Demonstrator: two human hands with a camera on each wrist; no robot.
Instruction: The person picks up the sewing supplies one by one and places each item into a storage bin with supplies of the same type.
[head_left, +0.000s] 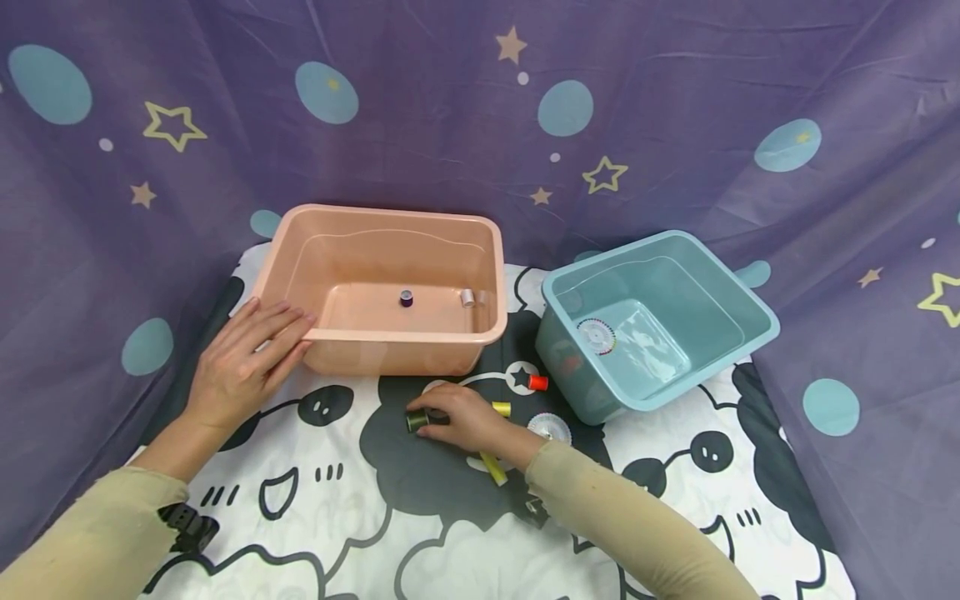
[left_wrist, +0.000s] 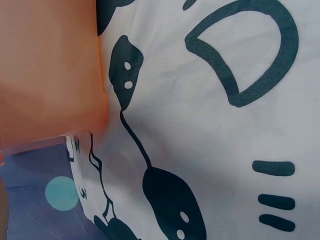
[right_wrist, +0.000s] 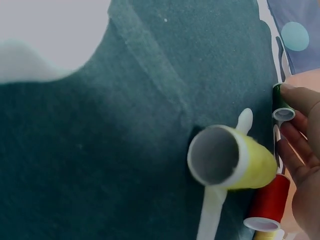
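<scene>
My right hand [head_left: 468, 417] pinches a dark green thread spool [head_left: 417, 420] between thumb and fingers, low over the patterned cloth and in front of the pink bin [head_left: 405, 337]. In the right wrist view the green spool's white end shows at the fingertips. My left hand [head_left: 243, 358] rests with extended fingers on the bin's front left corner. Inside that bin lie a purple spool [head_left: 406, 298] and a white spool [head_left: 467, 297]. Near my right hand are a red spool [head_left: 537, 382], a yellow spool [head_left: 501, 409] and a second yellow spool [head_left: 493, 469].
A blue bin [head_left: 577, 379] stands at an angle on the right, with a pin wheel [head_left: 596, 337] inside. Another pin wheel [head_left: 550, 427] lies on the cloth by my right wrist. Behind both bins hangs a purple curtain [head_left: 435, 150].
</scene>
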